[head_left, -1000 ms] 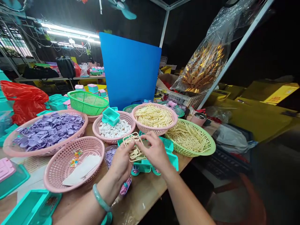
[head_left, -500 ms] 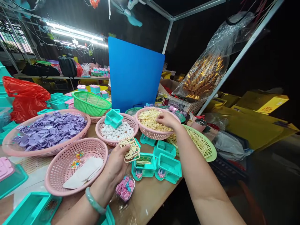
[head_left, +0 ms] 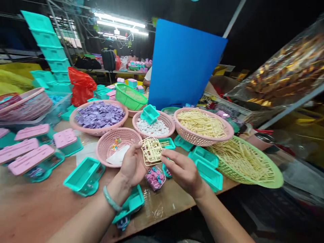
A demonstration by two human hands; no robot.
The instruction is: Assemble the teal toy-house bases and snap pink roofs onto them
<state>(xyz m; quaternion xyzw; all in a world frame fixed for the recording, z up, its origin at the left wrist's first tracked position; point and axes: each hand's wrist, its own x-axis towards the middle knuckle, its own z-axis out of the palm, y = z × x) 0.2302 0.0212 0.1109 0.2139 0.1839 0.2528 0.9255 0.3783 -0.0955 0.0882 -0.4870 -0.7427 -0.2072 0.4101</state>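
Note:
My left hand (head_left: 132, 165) holds a stack of cream plastic frames (head_left: 151, 151) above the table. My right hand (head_left: 182, 171) pinches the right edge of the same stack. Below the hands lies a small clear bag of pink and blue discs (head_left: 155, 177). Teal plastic boxes (head_left: 207, 166) sit just right of my right hand. A pink basket of cream frames (head_left: 202, 125) and a green basket of more cream frames (head_left: 243, 162) stand behind and to the right.
Pink baskets hold purple pieces (head_left: 99, 114), white beads (head_left: 154, 127) and paper with small coloured bits (head_left: 116, 150). Pink-lidded teal boxes (head_left: 32, 158) lie at the left. An open teal box (head_left: 84, 175) lies nearby. A blue board (head_left: 184, 64) stands behind. A person's arm shows at the board's left edge.
My right hand came back from the pink basket of cream frames to the stack in my left hand. The view swung left, showing the pink-lidded boxes.

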